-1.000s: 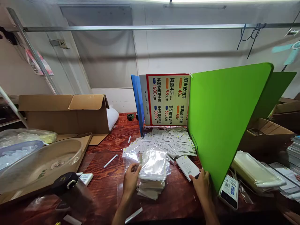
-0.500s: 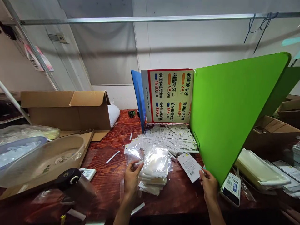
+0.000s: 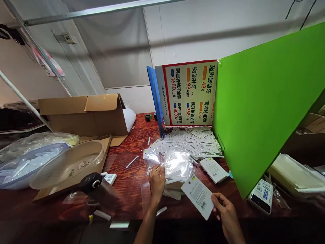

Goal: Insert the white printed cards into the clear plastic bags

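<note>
A white printed card (image 3: 199,196) with a barcode and a small yellow mark is pinched at its right edge by my right hand (image 3: 225,211). It is tilted over the front of the table. My left hand (image 3: 156,179) has its fingers drawn together on the edge of a clear plastic bag (image 3: 154,158), beside a glossy stack of clear bags (image 3: 177,162). Behind my right hand lies a stack of white cards (image 3: 214,169). Farther back is a wide heap of white packaged cards (image 3: 191,140).
A green panel (image 3: 264,95) and a printed price board (image 3: 190,93) stand around the heap. To the left are a cardboard box (image 3: 83,117), a clear plastic basin (image 3: 73,162) and a dark-lidded bottle (image 3: 92,183). A white boxy device (image 3: 261,196) sits at right.
My right hand has lifted a card off the small stack and brought it left, nearer the clear bags. My left hand has shifted slightly on the bag's edge. The head view has tilted.
</note>
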`<state>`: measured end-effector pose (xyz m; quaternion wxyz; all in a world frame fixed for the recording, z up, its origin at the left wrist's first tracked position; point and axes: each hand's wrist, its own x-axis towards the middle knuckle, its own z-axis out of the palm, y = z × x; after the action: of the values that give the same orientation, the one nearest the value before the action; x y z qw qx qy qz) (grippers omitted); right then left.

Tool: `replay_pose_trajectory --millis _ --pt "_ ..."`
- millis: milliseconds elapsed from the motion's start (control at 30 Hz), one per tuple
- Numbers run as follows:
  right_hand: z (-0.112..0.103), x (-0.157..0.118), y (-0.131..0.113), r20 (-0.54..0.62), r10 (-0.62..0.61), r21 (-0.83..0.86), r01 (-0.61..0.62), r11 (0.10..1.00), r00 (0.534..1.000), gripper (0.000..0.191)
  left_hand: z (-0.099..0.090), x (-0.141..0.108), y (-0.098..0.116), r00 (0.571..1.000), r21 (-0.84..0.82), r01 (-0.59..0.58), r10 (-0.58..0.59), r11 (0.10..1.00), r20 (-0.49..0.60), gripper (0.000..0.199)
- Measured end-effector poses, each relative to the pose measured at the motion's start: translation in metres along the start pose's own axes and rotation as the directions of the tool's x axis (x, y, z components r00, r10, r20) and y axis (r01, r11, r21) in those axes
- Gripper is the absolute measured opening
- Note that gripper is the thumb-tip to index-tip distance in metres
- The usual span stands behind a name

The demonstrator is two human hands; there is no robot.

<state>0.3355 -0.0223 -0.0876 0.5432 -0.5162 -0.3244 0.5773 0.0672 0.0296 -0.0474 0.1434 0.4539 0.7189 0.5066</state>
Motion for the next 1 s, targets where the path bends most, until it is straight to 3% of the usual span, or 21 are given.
replay_pose_trajectory --millis 167,300,467,633,800,1000 --pt "0.019 -0.002 0.004 0.207 0.012 -0.072 0.003 0.997 0.978 0.047 -0.005 -0.006 0.009 0.994 0.161 -0.085 0.094 0.983 -0.049 0.030" --pt "0.030 -0.004 0.004 0.265 0.014 -0.045 -0.002 0.999 0.964 0.048 -0.015 -0.011 0.017 0.993 -0.014 -0.116 0.117 0.993 0.013 0.033" --pt "0.036 -0.018 -0.006 0.308 0.024 0.034 -0.036 0.999 0.951 0.041 -0.025 -0.019 0.023 0.990 -0.314 0.100 -0.062 0.944 0.129 0.036" --pt "0.034 -0.025 -0.009 0.301 0.034 0.151 -0.083 0.985 0.953 0.038 -0.027 -0.033 0.025 0.973 -0.471 0.226 -0.177 0.853 0.146 0.043" --pt "0.035 -0.017 0.002 0.231 0.076 0.099 -0.101 0.990 0.970 0.041 -0.015 -0.044 0.018 0.911 -0.579 0.411 -0.325 0.704 0.252 0.058" --pt "0.043 -0.015 0.010 0.163 0.090 0.058 -0.100 0.993 0.983 0.043 -0.006 -0.047 0.009 0.844 -0.593 0.535 -0.413 0.602 0.342 0.054"
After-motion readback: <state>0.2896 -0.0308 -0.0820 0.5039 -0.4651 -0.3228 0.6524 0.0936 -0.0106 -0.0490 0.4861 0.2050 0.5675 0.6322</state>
